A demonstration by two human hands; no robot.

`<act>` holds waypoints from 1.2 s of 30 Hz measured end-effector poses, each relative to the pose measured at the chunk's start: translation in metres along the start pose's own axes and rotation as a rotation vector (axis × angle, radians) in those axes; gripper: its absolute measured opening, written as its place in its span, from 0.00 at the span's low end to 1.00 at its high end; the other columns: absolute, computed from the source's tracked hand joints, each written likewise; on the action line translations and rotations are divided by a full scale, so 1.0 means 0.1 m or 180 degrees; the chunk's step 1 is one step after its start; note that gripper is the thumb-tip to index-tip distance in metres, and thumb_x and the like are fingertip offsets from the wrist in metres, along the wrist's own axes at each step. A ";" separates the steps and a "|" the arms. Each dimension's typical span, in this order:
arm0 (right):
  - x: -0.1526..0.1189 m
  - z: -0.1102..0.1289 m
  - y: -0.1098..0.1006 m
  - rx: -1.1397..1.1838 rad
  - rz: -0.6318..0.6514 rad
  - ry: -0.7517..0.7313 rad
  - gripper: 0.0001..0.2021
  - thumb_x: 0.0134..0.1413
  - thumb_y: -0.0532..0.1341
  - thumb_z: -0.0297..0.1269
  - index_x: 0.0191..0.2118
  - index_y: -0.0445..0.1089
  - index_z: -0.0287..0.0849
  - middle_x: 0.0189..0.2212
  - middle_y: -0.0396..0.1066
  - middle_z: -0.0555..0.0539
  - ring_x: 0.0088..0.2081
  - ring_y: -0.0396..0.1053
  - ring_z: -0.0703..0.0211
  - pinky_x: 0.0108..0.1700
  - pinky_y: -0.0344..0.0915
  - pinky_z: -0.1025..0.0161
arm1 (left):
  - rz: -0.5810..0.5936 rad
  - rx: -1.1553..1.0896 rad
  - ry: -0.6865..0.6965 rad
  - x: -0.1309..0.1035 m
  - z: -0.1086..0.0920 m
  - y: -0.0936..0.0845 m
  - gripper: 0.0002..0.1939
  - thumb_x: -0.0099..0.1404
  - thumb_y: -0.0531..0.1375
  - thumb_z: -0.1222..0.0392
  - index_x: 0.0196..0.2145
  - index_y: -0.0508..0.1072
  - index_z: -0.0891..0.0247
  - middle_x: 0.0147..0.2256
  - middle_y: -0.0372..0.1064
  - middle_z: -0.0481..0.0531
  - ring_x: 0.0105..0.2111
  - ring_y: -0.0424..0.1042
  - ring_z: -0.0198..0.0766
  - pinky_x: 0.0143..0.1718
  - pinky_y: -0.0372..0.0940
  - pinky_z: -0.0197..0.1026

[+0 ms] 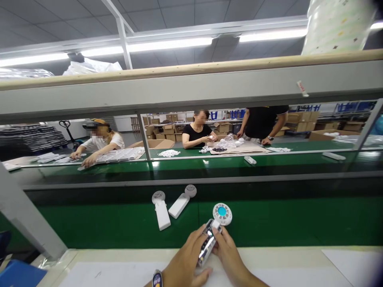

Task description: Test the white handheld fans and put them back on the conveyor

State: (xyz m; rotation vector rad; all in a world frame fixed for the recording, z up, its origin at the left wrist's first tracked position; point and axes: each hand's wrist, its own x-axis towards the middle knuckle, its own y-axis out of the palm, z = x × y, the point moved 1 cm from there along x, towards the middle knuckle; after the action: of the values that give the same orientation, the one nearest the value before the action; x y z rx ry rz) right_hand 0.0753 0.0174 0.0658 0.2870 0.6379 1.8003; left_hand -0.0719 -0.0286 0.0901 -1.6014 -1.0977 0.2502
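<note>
A small handheld fan (222,214) with a round white head and a blue centre is held near the front edge of the green surface. Its body shows a shiny, dark and silvery face with what look like inner parts. My left hand (190,255) grips the body from the left, fingers along its side. My right hand (227,253) closes on it from the right, the thumb on a white piece at the neck. Beyond them lie two white handheld fans, a left one (162,215) and a right one (179,205), side by side.
A grey rail (119,184) runs behind the green belt (284,223). A shelf beam (179,89) spans overhead, with a post (32,217) at left. Across the line, several people sit or stand among white parts (169,153). A blue object (20,274) lies lower left.
</note>
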 end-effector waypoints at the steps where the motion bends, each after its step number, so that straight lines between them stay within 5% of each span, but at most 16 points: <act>1: 0.01 0.01 -0.01 0.0079 -0.0166 0.0049 0.30 0.41 0.64 0.55 0.48 0.58 0.44 0.33 0.72 0.49 0.39 0.71 0.52 0.40 0.66 0.59 | 0.0161 -0.0126 -0.0006 -0.01 0.02 0.00 0.40 0.61 0.57 0.60 0.62 0.37 0.60 0.63 0.40 0.63 0.61 0.47 0.51 0.57 0.57 0.52; 5: 0.04 0.00 -0.02 0.0078 -0.0478 0.0047 0.29 0.35 0.68 0.51 0.43 0.59 0.44 0.28 0.71 0.53 0.33 0.72 0.55 0.34 0.66 0.62 | 0.0399 -0.0553 -0.0075 -0.05 0.12 0.04 0.40 0.62 0.56 0.56 0.63 0.34 0.59 0.62 0.44 0.62 0.59 0.53 0.49 0.57 0.56 0.52; 9: 0.02 0.02 -0.02 -0.0177 -0.0044 0.0289 0.27 0.39 0.65 0.50 0.44 0.58 0.44 0.25 0.70 0.53 0.24 0.71 0.55 0.26 0.63 0.61 | 0.0149 -0.0616 -0.0150 -0.04 0.16 0.03 0.30 0.65 0.53 0.56 0.60 0.44 0.58 0.58 0.54 0.60 0.56 0.59 0.47 0.56 0.58 0.50; 13: -0.03 0.06 -0.02 -0.0654 0.0251 0.0045 0.25 0.39 0.66 0.45 0.43 0.61 0.41 0.32 0.72 0.49 0.30 0.70 0.58 0.34 0.65 0.62 | -0.0228 -0.0730 -0.0290 -0.01 0.12 -0.01 0.23 0.67 0.50 0.57 0.57 0.50 0.59 0.56 0.56 0.59 0.55 0.59 0.45 0.55 0.59 0.49; 18: -0.09 0.04 0.01 -0.0588 0.0908 0.0466 0.33 0.39 0.67 0.49 0.50 0.55 0.43 0.32 0.71 0.49 0.27 0.72 0.56 0.33 0.67 0.56 | -0.0858 -0.0819 -0.1125 0.02 0.16 0.00 0.24 0.67 0.49 0.54 0.58 0.47 0.61 0.54 0.56 0.63 0.50 0.62 0.47 0.49 0.63 0.53; 21: -0.12 0.06 0.02 -0.0445 0.0974 0.0531 0.35 0.40 0.68 0.48 0.52 0.53 0.45 0.33 0.70 0.49 0.31 0.73 0.56 0.36 0.68 0.56 | -0.0956 -0.0772 -0.1533 0.02 0.18 0.01 0.26 0.68 0.48 0.53 0.60 0.45 0.61 0.54 0.56 0.64 0.51 0.62 0.49 0.49 0.63 0.55; 27: -0.15 0.11 0.05 -0.0331 0.0948 0.0582 0.31 0.41 0.68 0.46 0.50 0.57 0.45 0.32 0.68 0.50 0.33 0.72 0.55 0.36 0.67 0.56 | -0.0568 -0.0625 -0.1014 0.01 0.15 0.05 0.29 0.68 0.48 0.56 0.62 0.39 0.60 0.61 0.45 0.63 0.60 0.51 0.50 0.57 0.54 0.57; 36: -0.16 0.11 0.05 -0.0439 0.1111 0.0532 0.31 0.42 0.67 0.48 0.51 0.56 0.45 0.36 0.69 0.46 0.36 0.72 0.52 0.40 0.66 0.54 | -0.0493 -0.0540 -0.0935 0.02 0.15 0.02 0.28 0.68 0.47 0.58 0.62 0.38 0.58 0.63 0.41 0.61 0.61 0.47 0.49 0.59 0.53 0.55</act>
State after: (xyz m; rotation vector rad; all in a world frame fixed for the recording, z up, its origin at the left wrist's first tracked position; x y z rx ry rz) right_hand 0.0821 0.0044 0.0795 0.1614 0.6029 2.2105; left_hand -0.0792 -0.0171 0.0839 -1.6527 -1.4959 0.3019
